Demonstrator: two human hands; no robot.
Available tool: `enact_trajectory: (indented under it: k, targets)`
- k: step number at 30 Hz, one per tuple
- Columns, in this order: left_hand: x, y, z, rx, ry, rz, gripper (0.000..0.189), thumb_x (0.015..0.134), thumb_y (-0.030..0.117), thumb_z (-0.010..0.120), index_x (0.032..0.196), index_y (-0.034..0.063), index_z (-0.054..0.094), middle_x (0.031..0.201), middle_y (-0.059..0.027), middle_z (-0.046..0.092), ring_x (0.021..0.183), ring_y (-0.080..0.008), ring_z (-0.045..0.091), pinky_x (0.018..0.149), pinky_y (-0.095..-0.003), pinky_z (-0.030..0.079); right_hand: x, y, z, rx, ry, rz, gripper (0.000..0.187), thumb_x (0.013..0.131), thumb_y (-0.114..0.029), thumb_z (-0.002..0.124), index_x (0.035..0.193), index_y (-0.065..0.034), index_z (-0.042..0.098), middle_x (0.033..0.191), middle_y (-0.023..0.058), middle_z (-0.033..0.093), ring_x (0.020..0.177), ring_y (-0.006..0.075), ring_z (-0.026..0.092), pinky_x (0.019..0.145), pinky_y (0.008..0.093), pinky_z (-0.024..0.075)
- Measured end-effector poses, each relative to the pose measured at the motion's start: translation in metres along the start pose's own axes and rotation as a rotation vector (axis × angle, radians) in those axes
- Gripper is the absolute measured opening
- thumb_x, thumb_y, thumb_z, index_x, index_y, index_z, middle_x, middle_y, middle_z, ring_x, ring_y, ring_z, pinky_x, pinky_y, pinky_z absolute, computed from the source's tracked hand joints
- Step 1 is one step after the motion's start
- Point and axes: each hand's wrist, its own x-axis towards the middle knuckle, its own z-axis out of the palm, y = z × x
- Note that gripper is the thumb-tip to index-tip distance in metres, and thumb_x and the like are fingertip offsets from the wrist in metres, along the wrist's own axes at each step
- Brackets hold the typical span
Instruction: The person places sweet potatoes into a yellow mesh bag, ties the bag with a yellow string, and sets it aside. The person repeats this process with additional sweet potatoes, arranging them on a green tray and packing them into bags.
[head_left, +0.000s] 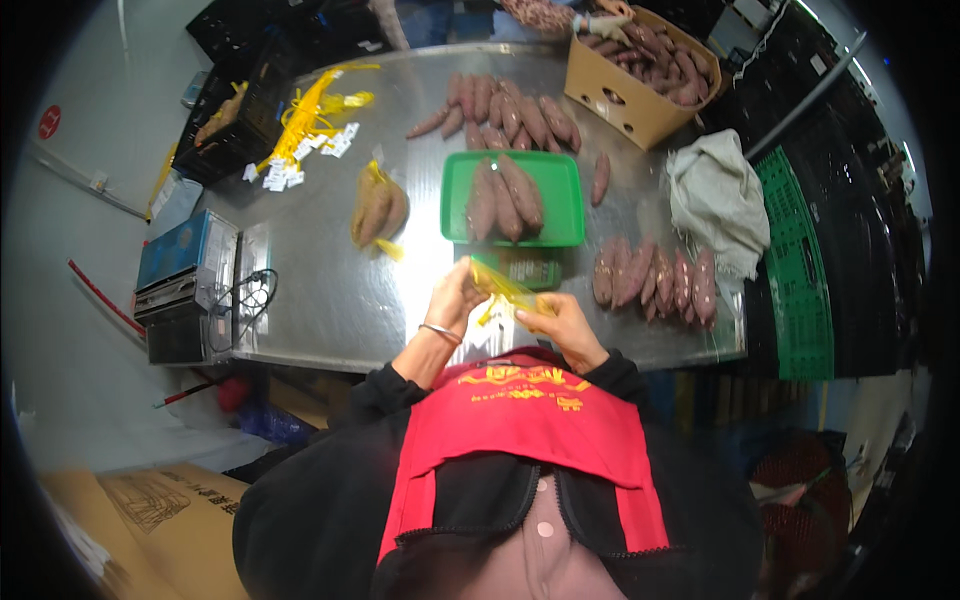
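Observation:
A yellow mesh bag (499, 285) is stretched between my two hands close in front of my apron. My left hand (451, 298) grips one end, and my right hand (556, 324) pinches the other. White tags hang under the bag. Just beyond, a green tray (564, 202) rests on a scale (536, 271) and bears several sweet potatoes (504, 199) side by side. Left of the tray lies a yellow mesh bag filled with sweet potatoes (381, 204).
Loose sweet potatoes lie behind the tray (517, 112) and to its right (652, 281) on the metal table (315, 300). Empty yellow mesh bags (304, 112) lie far left, above a sealing machine (184, 262). Another person's gloved hand (607, 28) touches a filled cardboard box (630, 112). A white sack (716, 195) lies right.

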Motion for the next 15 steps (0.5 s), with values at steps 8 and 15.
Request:
enact_trajectory:
  k: [8,15]
  targets:
    - [-0.034,0.009,0.021,0.459,-0.480,-0.054,0.023,0.095,0.025,0.069,0.096,0.0114,0.051,0.058,0.0093,0.035,0.048,-0.0036,0.030,0.047,-0.0238,0.021,0.018,0.025,-0.019,0.118,0.405,-0.089,0.023,0.105,-0.018,0.049,0.093,-0.0038,0.062,0.074,0.0037,0.063,0.069,0.0122,0.061,0.064,0.0283,0.0501]
    - [-0.004,0.004,-0.011,1.155,0.047,0.546,0.021,0.099,0.023,0.060,0.097,0.0027,0.067,0.058,-0.0018,0.058,0.049,-0.0100,0.049,0.049,-0.0282,0.039,0.012,0.017,-0.037,0.954,-0.363,0.007,0.019,0.105,-0.023,0.050,0.092,-0.0096,0.055,0.069,0.0013,0.055,0.063,0.0151,0.057,0.068,0.0293,0.0476]
